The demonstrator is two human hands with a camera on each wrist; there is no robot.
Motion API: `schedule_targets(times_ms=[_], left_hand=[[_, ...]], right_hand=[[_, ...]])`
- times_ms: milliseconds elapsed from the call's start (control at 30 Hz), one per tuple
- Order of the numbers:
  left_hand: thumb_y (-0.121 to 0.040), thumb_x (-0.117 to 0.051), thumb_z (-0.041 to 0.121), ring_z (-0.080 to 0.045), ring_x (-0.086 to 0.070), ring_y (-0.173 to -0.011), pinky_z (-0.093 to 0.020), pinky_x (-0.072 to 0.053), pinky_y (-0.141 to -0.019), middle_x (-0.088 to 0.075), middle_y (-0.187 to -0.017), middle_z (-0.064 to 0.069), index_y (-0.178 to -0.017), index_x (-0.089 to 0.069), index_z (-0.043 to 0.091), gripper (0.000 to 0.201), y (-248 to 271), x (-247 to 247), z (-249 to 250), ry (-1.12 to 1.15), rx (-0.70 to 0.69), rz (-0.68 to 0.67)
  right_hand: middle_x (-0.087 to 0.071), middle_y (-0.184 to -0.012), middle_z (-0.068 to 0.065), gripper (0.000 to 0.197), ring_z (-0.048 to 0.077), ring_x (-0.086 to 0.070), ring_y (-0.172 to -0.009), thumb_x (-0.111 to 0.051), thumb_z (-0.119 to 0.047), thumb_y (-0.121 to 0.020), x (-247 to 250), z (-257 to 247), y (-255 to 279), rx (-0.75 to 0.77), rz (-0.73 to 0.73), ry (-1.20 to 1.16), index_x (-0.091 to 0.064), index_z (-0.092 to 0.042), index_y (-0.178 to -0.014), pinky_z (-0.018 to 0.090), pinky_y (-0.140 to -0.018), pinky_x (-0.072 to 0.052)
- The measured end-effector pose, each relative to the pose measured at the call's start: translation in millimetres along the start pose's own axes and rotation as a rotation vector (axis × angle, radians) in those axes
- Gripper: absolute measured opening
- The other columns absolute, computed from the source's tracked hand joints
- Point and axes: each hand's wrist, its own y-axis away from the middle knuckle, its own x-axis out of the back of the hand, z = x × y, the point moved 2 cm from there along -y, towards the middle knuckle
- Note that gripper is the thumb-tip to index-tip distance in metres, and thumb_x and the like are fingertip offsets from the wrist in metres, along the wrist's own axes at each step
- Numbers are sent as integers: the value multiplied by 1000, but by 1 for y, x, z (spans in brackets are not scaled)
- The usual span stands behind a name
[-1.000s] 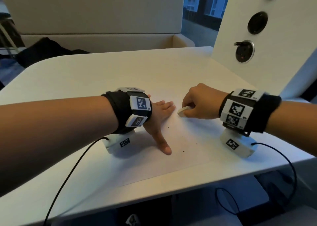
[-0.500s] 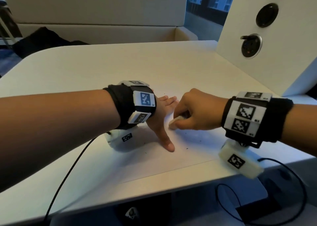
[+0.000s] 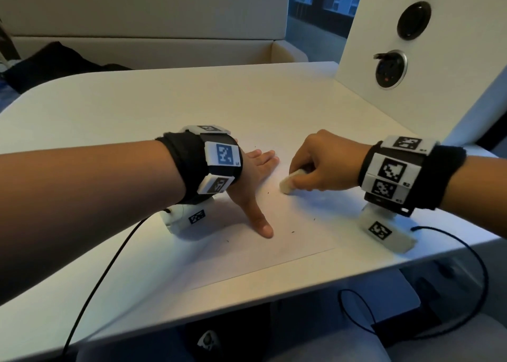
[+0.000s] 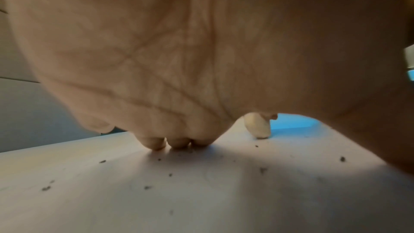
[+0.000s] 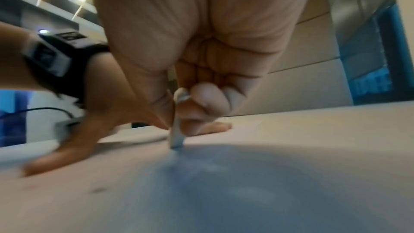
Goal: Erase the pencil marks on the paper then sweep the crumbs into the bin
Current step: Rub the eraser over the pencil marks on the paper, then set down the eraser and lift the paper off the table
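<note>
A white sheet of paper [image 3: 288, 241] lies near the front edge of the white table [image 3: 164, 109]. My left hand [image 3: 258, 180] presses flat on it, fingers straight and thumb stretched toward me. My right hand [image 3: 315, 166] pinches a white eraser [image 3: 290, 183] between thumb and fingers, its tip touching the paper just right of the left hand. The eraser [image 5: 177, 135] stands on edge in the right wrist view. Dark eraser crumbs [image 4: 170, 174] lie scattered on the paper [image 4: 201, 201] under my left palm [image 4: 179, 50]. No bin is in view.
A white upright panel [image 3: 384, 32] with round sockets stands at the table's back right. A cushioned bench [image 3: 137, 46] with a dark bag [image 3: 49, 62] runs behind the table. Black cables [image 3: 104, 273] hang from both wrist cameras over the front edge.
My right hand slid the eraser left toward the left hand, then back right and slightly toward me. The left hand stayed pressed on the paper.
</note>
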Motion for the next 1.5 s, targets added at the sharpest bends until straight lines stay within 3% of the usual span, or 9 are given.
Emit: schedule_targets(times_ms=[167,333,467,733,867,967,1133,1333,1500], left_hand=[[-57,-65,83,-15,17,-148,-46,8,-117,27,-159,5,-149,28,19,145,-1,0,-1,4,6,-21],[-58,-65,81,-16,16,-148,-46,8,-117,25,-160,4,-150,26,19,143,-1,1,0,3,-1,-8],[-55,-66,83,-15,16,-148,-47,7,-117,27,-159,6,-149,28,20,146,-2,1,-1,-6,-1,-25],[-57,-66,82,-16,16,-148,-46,8,-117,26,-159,5,-149,27,20,145,-2,2,0,1,0,-24],[-57,-65,82,-16,16,-148,-48,7,-118,26,-159,4,-149,27,20,145,-3,3,1,-20,3,-31],[-57,-65,82,-16,15,-148,-50,7,-118,26,-160,4,-149,27,20,144,-3,3,1,-25,2,-26],[-55,-66,83,-16,17,-148,-52,6,-119,28,-159,5,-148,29,22,147,-4,4,-1,-25,-1,-44],[-59,-66,81,-9,16,-147,-55,7,-118,25,-159,11,-151,24,24,141,1,3,-5,36,-34,-29],[-75,-61,71,-16,4,-150,-40,0,-118,11,-163,8,-155,10,26,115,11,17,-10,254,21,29]], right_hand=[[-67,-55,-1,35,6,-57,-47,-71,-48,-78,-9,-18,19,69,-173,-83,-74,-14,-68,17,-51,-46],[-67,-56,2,38,7,-52,-46,-66,-48,-77,-1,2,15,-18,-21,-33,-74,-12,-69,28,-55,-48],[-63,-52,-4,30,3,-52,-44,-70,-42,-80,-9,-12,29,45,-163,-123,-73,-16,-65,16,-49,-42],[-71,-62,2,31,4,-58,-49,-67,-41,-76,-8,-4,31,-20,-173,-164,-76,-11,-76,13,-49,-45],[-71,-61,-1,29,5,-59,-49,-71,-43,-75,0,8,26,-92,-157,-156,-77,-15,-76,25,-54,-52],[-71,-61,-1,28,4,-58,-48,-70,-42,-78,1,11,27,-104,-111,-154,-76,-14,-74,19,-52,-48],[-71,-65,-1,20,3,-59,-51,-66,-31,-83,-6,-11,44,-21,-298,-142,-77,-15,-81,14,-52,-46],[-74,-76,-1,24,12,-63,-61,-68,-34,-84,45,24,17,-169,70,67,-78,-21,-101,28,-70,-54],[-72,-80,-2,29,16,-58,-76,-67,-36,-86,68,68,-11,-358,202,255,-78,-15,-103,26,-67,-42]])
